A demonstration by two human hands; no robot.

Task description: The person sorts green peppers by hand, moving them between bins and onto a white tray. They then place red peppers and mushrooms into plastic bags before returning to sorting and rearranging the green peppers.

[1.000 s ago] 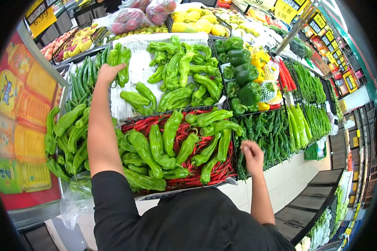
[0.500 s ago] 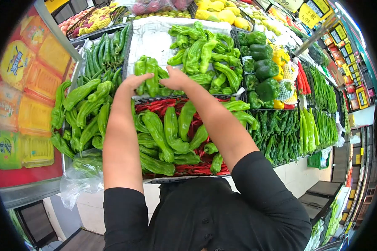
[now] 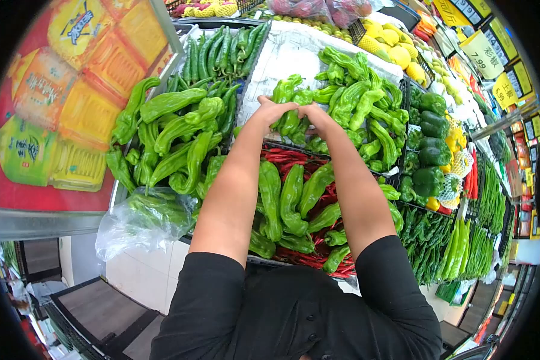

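Note:
My left hand (image 3: 272,111) and my right hand (image 3: 318,116) are close together at the front of a crate lined with white sheet (image 3: 285,57). Between them they cup a small bunch of long green peppers (image 3: 288,89), closed around it from both sides. My thumbs nearly meet in front, and most of my fingers are hidden behind the peppers. Touching the bunch on the right is a pile of the same wrinkled green peppers (image 3: 349,99). Nearer my body, more green peppers (image 3: 292,201) lie over red chillies (image 3: 284,158).
To the left, a heap of green peppers (image 3: 177,141) sits beside dark green chillies (image 3: 225,54). A clear plastic bag (image 3: 135,231) hangs at the front left edge. Green bell peppers (image 3: 433,127) and long beans (image 3: 492,192) fill crates at right. Price signs (image 3: 483,54) stand above.
The view has swung, so the stall sits further right in it. My hands have drawn closer together around the green peppers, and the bunch is now against the pile on the right.

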